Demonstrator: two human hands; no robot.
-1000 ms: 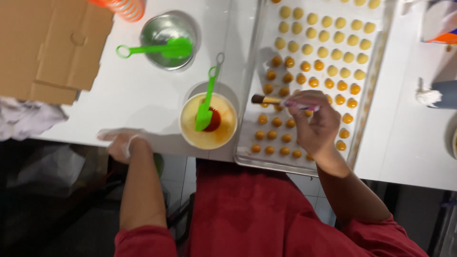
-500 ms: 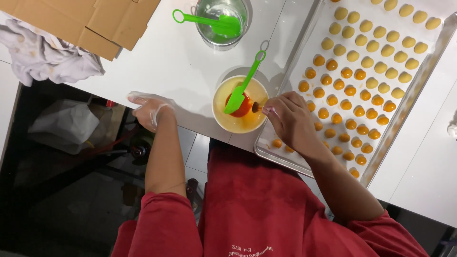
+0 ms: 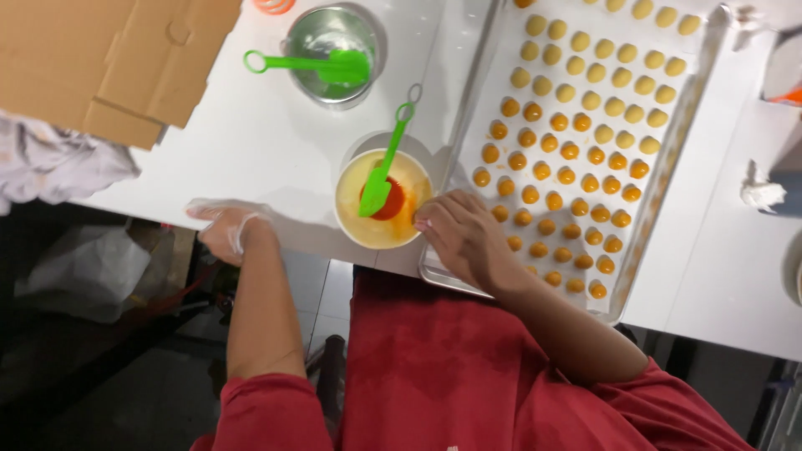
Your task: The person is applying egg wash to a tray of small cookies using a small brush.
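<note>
The right hand (image 3: 468,238) rests at the rim of a small white bowl (image 3: 355,230) of yellow liquid with a red-orange pool, its fingers curled; whether its grip holds anything cannot be told. A green spatula (image 3: 383,167) leans in the bowl. The bowl sits on the white counter (image 3: 251,150), just beside a metal tray (image 3: 668,184) of small orange and yellow balls. The gloved left hand (image 3: 224,227) lies flat on the counter edge, open. Farther off stand a steel cup (image 3: 311,63) with another green spatula (image 3: 317,65), and cardboard (image 3: 100,58).
</note>
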